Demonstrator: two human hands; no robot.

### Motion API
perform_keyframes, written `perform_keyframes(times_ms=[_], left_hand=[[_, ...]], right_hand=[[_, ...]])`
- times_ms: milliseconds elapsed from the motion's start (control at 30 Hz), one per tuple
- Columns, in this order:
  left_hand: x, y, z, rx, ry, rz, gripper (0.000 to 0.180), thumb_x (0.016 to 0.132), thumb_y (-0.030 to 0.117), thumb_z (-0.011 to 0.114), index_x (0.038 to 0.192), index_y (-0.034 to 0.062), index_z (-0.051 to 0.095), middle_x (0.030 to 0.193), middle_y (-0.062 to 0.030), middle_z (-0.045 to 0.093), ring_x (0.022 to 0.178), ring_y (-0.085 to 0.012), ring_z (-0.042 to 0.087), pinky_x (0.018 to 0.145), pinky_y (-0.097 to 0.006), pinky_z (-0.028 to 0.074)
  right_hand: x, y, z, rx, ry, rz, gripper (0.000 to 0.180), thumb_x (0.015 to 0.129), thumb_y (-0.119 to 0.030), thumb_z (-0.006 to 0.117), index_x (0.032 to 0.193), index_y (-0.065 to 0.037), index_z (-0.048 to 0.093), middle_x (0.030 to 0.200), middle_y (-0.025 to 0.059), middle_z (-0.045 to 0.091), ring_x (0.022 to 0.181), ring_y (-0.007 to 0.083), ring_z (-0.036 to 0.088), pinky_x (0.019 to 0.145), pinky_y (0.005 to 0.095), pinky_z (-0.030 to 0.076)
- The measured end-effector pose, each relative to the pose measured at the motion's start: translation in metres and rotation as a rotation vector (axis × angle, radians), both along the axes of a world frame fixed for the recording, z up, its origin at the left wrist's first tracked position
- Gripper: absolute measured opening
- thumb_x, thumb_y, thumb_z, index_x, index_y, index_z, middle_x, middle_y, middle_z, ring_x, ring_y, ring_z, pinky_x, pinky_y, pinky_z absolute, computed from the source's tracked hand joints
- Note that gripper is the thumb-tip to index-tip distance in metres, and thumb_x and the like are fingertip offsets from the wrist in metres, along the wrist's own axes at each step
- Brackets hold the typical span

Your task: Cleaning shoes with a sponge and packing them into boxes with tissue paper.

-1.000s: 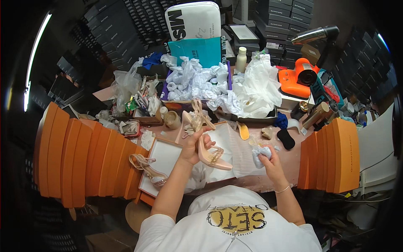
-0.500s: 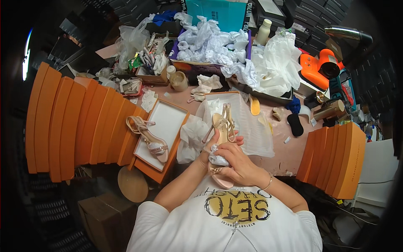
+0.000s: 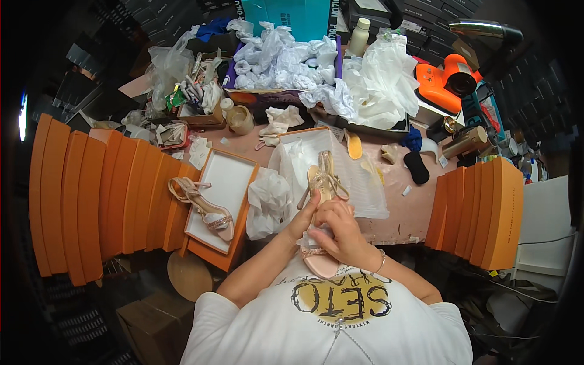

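Observation:
A pale pink high-heeled sandal (image 3: pixel 321 265) with a braided toe strap is held close to my chest, toe toward me. My left hand (image 3: pixel 299 224) is closed round its left side, the thumb on the insole. My right hand (image 3: pixel 345 236) is curled over the middle of the sandal, its fingers bent round white tissue paper (image 3: pixel 309 239) by the toe strap; most of that paper is hidden. The matching sandal (image 3: pixel 218 220) lies on its side in an orange-edged box part (image 3: pixel 230 173) to the left, with white stuffing under its strap.
Crumpled tissue (image 3: pixel 266 204) lies left of my hands, and a lined shoe box (image 3: pixel 371 194) is beyond them. Orange boxes stand in rows at left (image 3: pixel 91 201) and right (image 3: pixel 480 213). Farther back are a box of wadded paper (image 3: pixel 286 61) and an orange device (image 3: pixel 439 85).
My right hand's fingers have curled and shifted up the sandal, and less of the tissue wad shows. My left hand keeps its hold. The whole view has shifted slightly.

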State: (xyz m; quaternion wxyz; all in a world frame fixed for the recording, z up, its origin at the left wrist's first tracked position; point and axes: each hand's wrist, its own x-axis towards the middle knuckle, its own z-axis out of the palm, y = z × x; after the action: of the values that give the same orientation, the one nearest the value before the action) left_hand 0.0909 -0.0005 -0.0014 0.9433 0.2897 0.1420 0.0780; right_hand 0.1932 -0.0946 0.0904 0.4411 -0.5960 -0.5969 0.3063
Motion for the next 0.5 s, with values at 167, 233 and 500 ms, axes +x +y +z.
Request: perform_keyframes(times_ms=[167,233,500], left_hand=[[-0.001,0.000,0.015,-0.062,-0.012,0.032,0.086,0.088,0.070,0.035,0.131,-0.0048,0.036,0.117,-0.0194,0.054,0.113,-0.0278,0.054,0.099,-0.040,0.044],[-0.004,0.001,0.020,-0.091,0.001,0.074,0.085,0.088,0.069,0.035,0.131,-0.0047,0.037,0.118,-0.0191,0.055,0.114,-0.0280,0.054,0.099,-0.040,0.045],[-0.001,-0.005,0.001,-0.256,0.098,0.022,0.071,0.092,0.064,0.035,0.123,0.0005,0.044,0.112,-0.0209,0.059,0.106,-0.0260,0.059,0.092,-0.038,0.049]], right_hand=[[0.012,-0.015,-0.005,0.058,-0.038,0.169,0.030,0.077,-0.020,0.074,0.101,-0.005,0.064,0.101,0.0086,0.055,0.101,0.0294,0.050,0.092,0.0420,0.036],[0.018,-0.018,0.002,0.138,-0.240,0.211,0.047,0.077,-0.023,0.072,0.119,-0.008,0.058,0.113,0.0122,0.053,0.110,0.0323,0.048,0.093,0.0412,0.036],[0.009,-0.013,-0.009,0.064,-0.491,0.279,0.065,0.067,-0.011,0.069,0.128,-0.003,0.049,0.117,0.0168,0.050,0.113,0.0354,0.047,0.092,0.0428,0.041]])
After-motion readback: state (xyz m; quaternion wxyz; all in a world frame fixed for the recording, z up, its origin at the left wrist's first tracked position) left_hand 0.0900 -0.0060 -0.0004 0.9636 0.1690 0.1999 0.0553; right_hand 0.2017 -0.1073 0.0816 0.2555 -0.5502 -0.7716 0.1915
